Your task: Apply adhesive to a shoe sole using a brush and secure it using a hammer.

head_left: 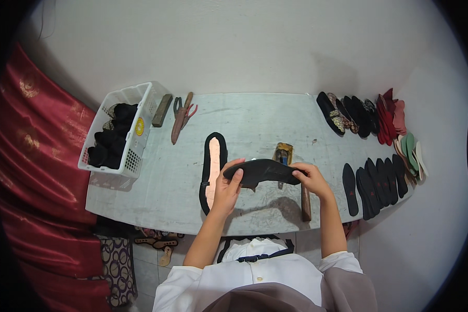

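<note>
Tabletop [265, 117], pale and scuffed, stretches across the view beneath both hands. Toward its far left corner stands a white basket [143, 134] holding black shoe parts; a row of black insoles [378, 182] lies along the right side. Both forearms come up from the lower edge: the left one leans toward the right, while the right one stands nearly upright, tipped slightly left. A black shoe piece [214, 169] with a pale pink strip down its middle lies lengthwise, just beside the left hand [228, 187]. Held crosswise above the near half of the tabletop is a black sole [265, 170], its middle arching upward. The left grip is closed on its left end, thumb laid across the near face. The right hand [314, 180] slants inward from the wrist, its narrow grip pinching the right end. Below that hand lies a wooden handle [306, 205], pointing toward the near edge.
</note>
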Available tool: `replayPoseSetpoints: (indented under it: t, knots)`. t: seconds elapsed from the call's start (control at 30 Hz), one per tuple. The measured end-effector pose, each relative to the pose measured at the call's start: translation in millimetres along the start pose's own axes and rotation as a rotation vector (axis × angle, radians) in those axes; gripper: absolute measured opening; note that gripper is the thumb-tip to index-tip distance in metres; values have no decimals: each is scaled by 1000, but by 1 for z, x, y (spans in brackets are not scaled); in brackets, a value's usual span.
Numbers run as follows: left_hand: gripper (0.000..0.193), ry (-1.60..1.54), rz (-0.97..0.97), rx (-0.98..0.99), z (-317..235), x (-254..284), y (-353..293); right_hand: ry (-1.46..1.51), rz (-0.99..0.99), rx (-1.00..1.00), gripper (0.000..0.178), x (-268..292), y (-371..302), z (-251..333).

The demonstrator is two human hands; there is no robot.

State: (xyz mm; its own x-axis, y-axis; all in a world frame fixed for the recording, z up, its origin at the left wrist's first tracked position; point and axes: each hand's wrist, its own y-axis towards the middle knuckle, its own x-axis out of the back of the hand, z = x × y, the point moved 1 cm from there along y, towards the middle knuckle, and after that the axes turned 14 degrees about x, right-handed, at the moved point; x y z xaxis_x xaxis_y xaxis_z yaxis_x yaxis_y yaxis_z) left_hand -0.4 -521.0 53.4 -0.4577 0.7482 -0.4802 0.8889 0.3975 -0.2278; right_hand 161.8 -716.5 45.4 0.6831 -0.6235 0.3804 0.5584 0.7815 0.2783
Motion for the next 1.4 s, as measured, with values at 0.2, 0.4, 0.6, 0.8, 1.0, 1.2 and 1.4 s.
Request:
replayPoseSetpoints:
  t: [0.2, 0.4, 0.6, 0.8, 1.0, 1.2, 1.4]
  knots:
    - [25, 497, -46, -579, -13, 35, -5, -242, -38, 293, 19, -32, 33, 20]
    - [57, -278, 160, -68, -16, 34, 1, 17, 48, 7, 21, -40, 47, 23]
    - [83, -555, 293, -121, -15, -8, 9, 483, 194, 16, 24, -64, 42, 33]
    - [105, -671, 159, 16, -11, 2, 9, -310, -114, 267, 44, -29, 23, 14]
    - [103, -634, 177, 33, -13, 12, 12, -746, 177, 75, 58, -36, -9, -30]
    - [98, -609, 265, 93, -13, 5, 9, -618, -69, 90, 41, -44, -9, -106]
    - [98, -659, 353, 93, -8, 19, 5, -487, -229, 175, 25, -36, 2, -95]
